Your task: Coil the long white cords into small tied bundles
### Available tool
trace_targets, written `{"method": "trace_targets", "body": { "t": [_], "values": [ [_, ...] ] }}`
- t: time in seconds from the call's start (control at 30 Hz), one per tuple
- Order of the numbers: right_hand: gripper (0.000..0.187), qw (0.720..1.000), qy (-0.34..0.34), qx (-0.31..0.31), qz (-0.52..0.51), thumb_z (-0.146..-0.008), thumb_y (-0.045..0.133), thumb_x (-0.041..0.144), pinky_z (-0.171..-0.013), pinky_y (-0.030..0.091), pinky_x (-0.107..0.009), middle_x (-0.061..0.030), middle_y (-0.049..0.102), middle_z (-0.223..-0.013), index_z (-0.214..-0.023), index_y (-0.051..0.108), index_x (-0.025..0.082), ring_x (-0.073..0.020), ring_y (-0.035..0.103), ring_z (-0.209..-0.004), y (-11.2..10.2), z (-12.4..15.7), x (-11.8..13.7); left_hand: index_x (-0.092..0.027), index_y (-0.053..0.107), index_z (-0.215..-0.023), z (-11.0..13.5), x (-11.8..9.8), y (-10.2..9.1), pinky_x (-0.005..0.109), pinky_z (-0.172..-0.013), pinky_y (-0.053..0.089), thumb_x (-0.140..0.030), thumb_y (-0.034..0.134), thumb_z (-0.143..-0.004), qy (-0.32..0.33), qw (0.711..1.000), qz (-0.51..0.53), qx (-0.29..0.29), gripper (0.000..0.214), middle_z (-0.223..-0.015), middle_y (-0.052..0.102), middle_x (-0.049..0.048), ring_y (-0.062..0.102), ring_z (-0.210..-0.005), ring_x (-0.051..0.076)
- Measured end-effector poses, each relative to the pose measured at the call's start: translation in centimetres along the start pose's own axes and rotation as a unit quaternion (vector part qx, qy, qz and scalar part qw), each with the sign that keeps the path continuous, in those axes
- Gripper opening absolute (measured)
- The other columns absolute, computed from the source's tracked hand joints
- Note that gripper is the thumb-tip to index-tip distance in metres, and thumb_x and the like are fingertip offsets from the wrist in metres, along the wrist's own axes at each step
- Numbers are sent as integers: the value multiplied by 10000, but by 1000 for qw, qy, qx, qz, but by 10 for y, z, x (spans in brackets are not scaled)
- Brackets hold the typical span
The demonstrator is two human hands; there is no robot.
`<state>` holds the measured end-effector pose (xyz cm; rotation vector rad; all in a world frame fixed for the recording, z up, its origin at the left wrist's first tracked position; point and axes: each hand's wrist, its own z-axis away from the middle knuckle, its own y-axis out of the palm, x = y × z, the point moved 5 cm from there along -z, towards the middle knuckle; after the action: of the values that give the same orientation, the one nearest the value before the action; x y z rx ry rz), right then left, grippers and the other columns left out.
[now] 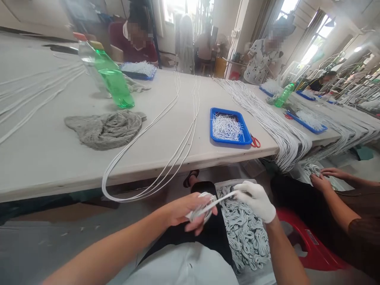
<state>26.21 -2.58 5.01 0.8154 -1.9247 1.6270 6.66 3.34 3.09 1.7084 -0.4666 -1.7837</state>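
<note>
My left hand [190, 211], bare, is shut around a small bundle of looped white cord [202, 208] in front of my lap. My right hand [257, 201], in a white glove, pinches a straight length of the cord that runs across to the bundle. Long white cord loops [133, 193] hang from the table edge down towards my left hand. Below my right hand is a grey tray [234, 183] full of coiled white cord bundles [245, 231]. Part of the tray is hidden by my right arm.
A long grey-white worktable [59, 158] stands ahead, holding a blue tray [215, 126] of short white pieces, red-handled scissors [255, 141], a green bottle [114, 75] and a grey cloth [105, 128]. A co-worker's hands [326, 178] work at the right beside a red stool [305, 241].
</note>
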Motion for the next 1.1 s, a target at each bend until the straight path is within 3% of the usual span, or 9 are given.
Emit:
{"method": "trace_targets", "body": {
  "t": [0.1, 0.2, 0.3, 0.43, 0.57, 0.7, 0.83, 0.93, 1.1],
  "values": [
    [322, 998, 43, -55, -4, -934, 442, 367, -806, 491, -308, -72, 697, -974, -1056, 679, 186, -200, 645, -901, 10, 3, -37, -157, 630, -852, 22, -37, -10, 178, -424, 414, -320, 527, -905, 172, 974, 142, -43, 200, -338, 369, -99, 376, -301, 64],
    [290, 995, -2, 71, 72, -919, 459, 348, -724, 488, -283, -51, 711, -867, -970, 703, 200, -187, 659, -794, 61, 5, -27, -179, 622, -832, 30, -71, -24, 256, -748, 511, -240, 638, -832, 299, 938, 72, -159, 63, -742, 688, -11, 656, -747, 141],
    [252, 978, -83, 108, 159, -923, 463, 326, -693, 439, -255, -26, 674, -778, -945, 690, 218, -155, 629, -709, 60, -8, 6, -133, 644, -891, 9, -56, -26, 293, -874, 470, -212, 661, -815, 194, 952, -116, -205, 111, -1018, 696, 91, 648, -934, 191],
    [304, 969, -18, 47, 243, -977, 366, 293, -758, 415, -243, -69, 672, -917, -1029, 639, 169, -162, 629, -846, 10, -30, -12, -114, 621, -906, 4, -5, -15, 249, -491, 458, -360, 480, -923, -20, 995, -46, -81, 284, -467, 566, -10, 478, -355, 102],
    [274, 930, 58, 164, 323, -944, 402, 211, -592, 399, -251, -90, 688, -769, -868, 652, 128, -185, 640, -671, 54, -21, -38, -157, 594, -787, 22, -26, -13, 217, -508, 451, -320, 528, -895, 142, 980, 95, -106, 206, -404, 449, -72, 427, -351, 72],
    [135, 925, -54, 244, 285, -853, 558, 274, -545, 369, -251, -50, 689, -745, -815, 642, 176, -179, 621, -602, 110, -1, 16, -147, 635, -881, 8, -41, -17, 281, -893, 442, -249, 656, -817, 202, 946, -166, -191, 122, -964, 683, 66, 609, -977, 182],
    [223, 955, -93, 166, 227, -944, 429, 282, -644, 398, -250, -30, 685, -809, -894, 629, 198, -161, 637, -702, 66, -5, 44, -134, 597, -1066, -15, -11, -25, 247, -651, 461, -385, 516, -904, 63, 939, -306, -144, 310, -809, 687, 52, 612, -670, 132],
    [219, 963, -47, 143, 223, -952, 438, 301, -668, 414, -252, -32, 695, -822, -954, 628, 193, -177, 653, -754, 32, -14, 16, -112, 623, -788, -17, 5, -26, 207, -498, 372, -447, 443, -926, 9, 944, -316, -91, 404, -515, 583, 2, 493, -438, 83],
    [391, 956, 13, 157, 248, -908, 492, 278, -762, 472, -307, -101, 692, -1069, -1280, 505, 159, -239, 676, -875, 45, -15, -11, -137, 541, -583, -19, 17, -26, 194, -448, 312, -425, 617, -825, -13, 960, -266, -84, 385, -406, 480, -36, 461, -394, 74]
  ]
}}
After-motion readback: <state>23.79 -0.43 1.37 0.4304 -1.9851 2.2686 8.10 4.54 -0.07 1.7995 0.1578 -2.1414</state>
